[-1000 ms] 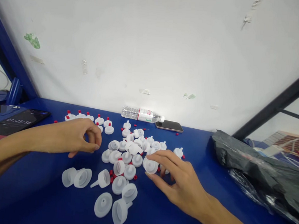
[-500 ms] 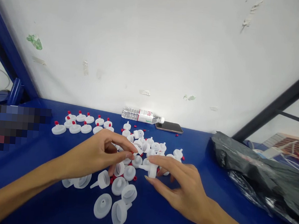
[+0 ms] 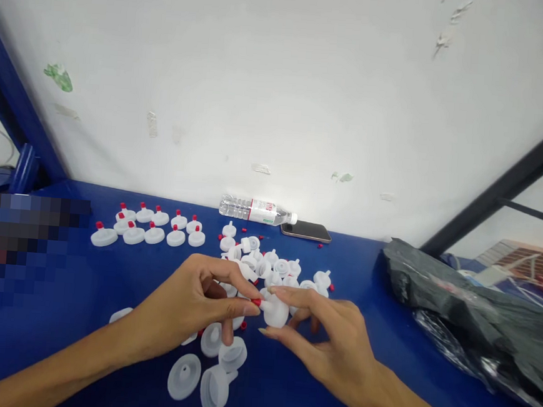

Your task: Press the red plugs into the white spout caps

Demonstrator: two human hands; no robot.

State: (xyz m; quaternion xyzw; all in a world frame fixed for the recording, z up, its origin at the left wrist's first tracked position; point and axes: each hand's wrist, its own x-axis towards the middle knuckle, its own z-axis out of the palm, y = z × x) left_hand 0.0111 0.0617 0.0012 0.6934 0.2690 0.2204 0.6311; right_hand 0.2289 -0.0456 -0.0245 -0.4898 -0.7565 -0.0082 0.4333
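Between thumb and fingers my right hand (image 3: 324, 333) grips a white plastic nozzle cap (image 3: 276, 312), its spout turned to the left. A small red tip cap (image 3: 256, 302) is pinched in my left hand (image 3: 207, 299) and sits at the end of that spout; how far it is pushed on I cannot tell. Under and behind both hands lies a loose pile of white nozzle caps (image 3: 281, 267), with small red tip caps among them. Several larger white caps, such as an upturned one (image 3: 214, 390), lie nearer me.
Red-tipped nozzle caps (image 3: 155, 235) stand in rows at the back left of the blue table (image 3: 346, 385). A water bottle (image 3: 258, 210) and a phone (image 3: 306, 230) lie by the wall. To the right is a dark plastic bag (image 3: 469, 313).
My left hand has moved right, bringing the red tip cap to the spout. The nozzle cap in my right hand has turned slightly, while that hand stays nearly in place.
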